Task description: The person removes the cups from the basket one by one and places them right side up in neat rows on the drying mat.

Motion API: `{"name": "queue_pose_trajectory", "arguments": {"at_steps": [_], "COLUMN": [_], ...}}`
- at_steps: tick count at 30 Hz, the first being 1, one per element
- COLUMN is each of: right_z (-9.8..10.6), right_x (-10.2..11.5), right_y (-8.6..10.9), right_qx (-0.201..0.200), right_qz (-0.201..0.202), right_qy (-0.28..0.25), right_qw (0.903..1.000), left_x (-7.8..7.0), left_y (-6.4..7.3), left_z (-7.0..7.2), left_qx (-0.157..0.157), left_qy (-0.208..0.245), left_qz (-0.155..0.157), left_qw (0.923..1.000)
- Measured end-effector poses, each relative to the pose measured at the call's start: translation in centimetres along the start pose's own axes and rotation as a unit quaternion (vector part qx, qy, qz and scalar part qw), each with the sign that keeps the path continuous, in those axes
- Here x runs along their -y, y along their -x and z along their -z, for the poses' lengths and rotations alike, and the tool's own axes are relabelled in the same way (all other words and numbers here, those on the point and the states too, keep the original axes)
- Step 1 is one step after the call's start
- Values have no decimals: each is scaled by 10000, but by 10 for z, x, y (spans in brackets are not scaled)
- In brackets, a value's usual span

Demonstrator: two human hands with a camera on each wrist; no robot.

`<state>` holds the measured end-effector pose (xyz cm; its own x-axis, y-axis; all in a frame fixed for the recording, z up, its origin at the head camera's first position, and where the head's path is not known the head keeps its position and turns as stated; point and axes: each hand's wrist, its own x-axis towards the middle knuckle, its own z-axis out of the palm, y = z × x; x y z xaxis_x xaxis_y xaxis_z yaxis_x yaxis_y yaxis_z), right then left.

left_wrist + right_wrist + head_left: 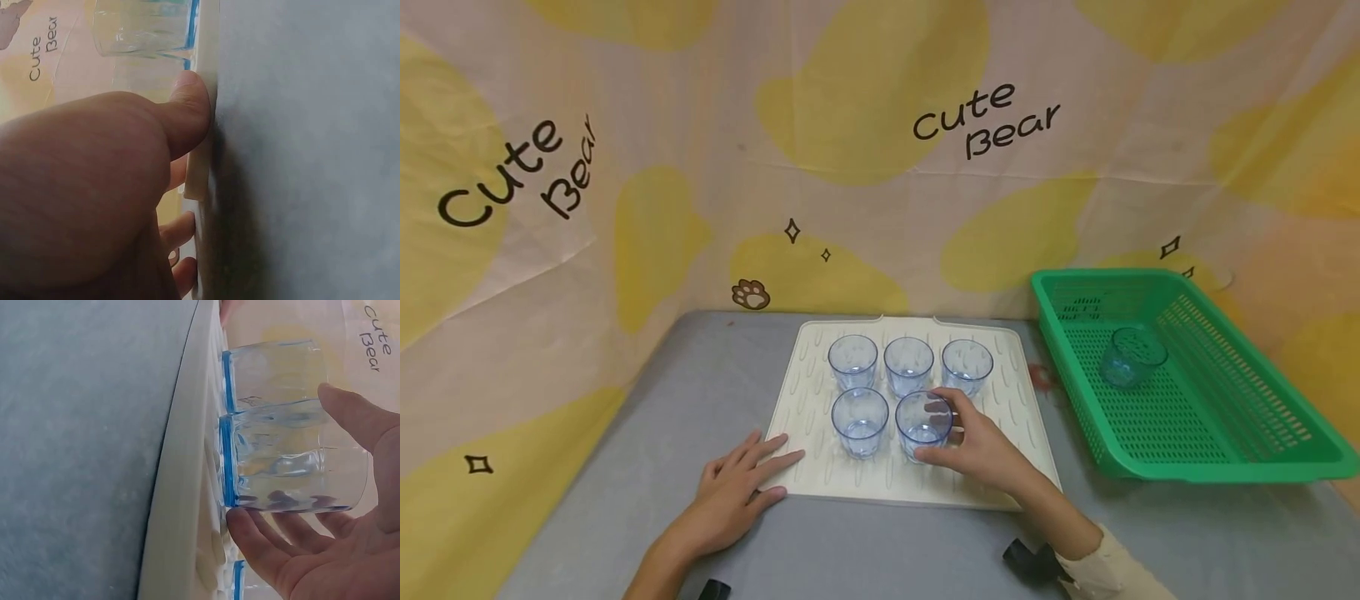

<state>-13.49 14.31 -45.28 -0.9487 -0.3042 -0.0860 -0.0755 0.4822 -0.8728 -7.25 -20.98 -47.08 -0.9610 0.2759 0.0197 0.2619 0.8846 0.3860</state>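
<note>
My right hand [988, 450] holds a clear, blue-tinted drinking glass [917, 427], thumb on its near side and fingers along its right side. That glass stands upright in the front row on a white draining mat [820, 477], right of another glass [859, 421]. In the right wrist view, the held glass [294, 465] shows a thick blue base against the mat, with fingers visible through its wall. My left hand [730, 500] rests at the mat's front left corner, fingers spread. Its thumb [187, 119] touches the mat's edge in the left wrist view.
Three more glasses stand in the mat's back row: left [852, 360], middle [908, 365] and right [967, 365]. Right of the mat, a green plastic basket [1075, 417] contains one glass [1131, 358]. A patterned cloth [850, 192] hangs behind the grey table surface [700, 375].
</note>
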Motion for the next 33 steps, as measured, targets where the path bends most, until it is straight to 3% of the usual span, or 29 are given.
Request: {"name": "queue_pose_trajectory", "arguments": {"at_steps": [5,18,26,33], "right_z": [0,6,26,47], "right_x": [2,7,15,23], "right_y": [1,4,8,15], "right_qx": [-45,12,25,4], "right_qz": [-107,126,629,779], "right_qy": [115,193,125,203], "right_qw": [9999,9997,9979,9968], "left_x": [1,0,-1,0], "left_y": [0,1,-2,-1], "left_z": [-2,1,-1,-1], "left_qx": [-63,-6,47,33], "left_qy": [10,51,89,67], "left_qz": [-61,-11,5,-15], "left_qw": [10000,10000,9999,10000]}}
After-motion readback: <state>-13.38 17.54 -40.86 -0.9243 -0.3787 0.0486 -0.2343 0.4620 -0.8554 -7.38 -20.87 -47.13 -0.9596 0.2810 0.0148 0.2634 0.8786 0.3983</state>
